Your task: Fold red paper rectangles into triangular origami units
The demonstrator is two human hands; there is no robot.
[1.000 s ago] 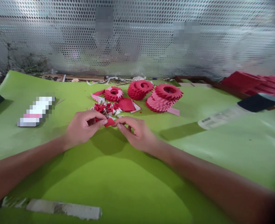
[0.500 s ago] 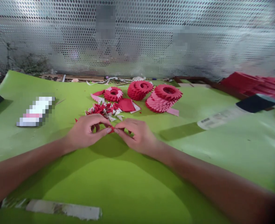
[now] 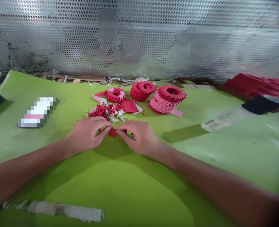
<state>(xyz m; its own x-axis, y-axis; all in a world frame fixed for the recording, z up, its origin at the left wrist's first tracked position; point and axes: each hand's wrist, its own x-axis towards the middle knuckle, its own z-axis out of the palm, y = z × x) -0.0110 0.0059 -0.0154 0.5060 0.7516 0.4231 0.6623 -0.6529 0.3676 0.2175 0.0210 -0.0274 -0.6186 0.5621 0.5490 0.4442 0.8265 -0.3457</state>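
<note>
Two hands, the left hand [image 3: 88,132] and right hand [image 3: 139,136], hold the small red paper [image 3: 112,132] with fingers pinched on its edges, just nearer the viewer than the folded-paper pile [image 3: 101,111] on the green surface [image 3: 120,189].

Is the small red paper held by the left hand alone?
No, the left hand and the right hand both pinch the red paper between their fingertips.
</note>
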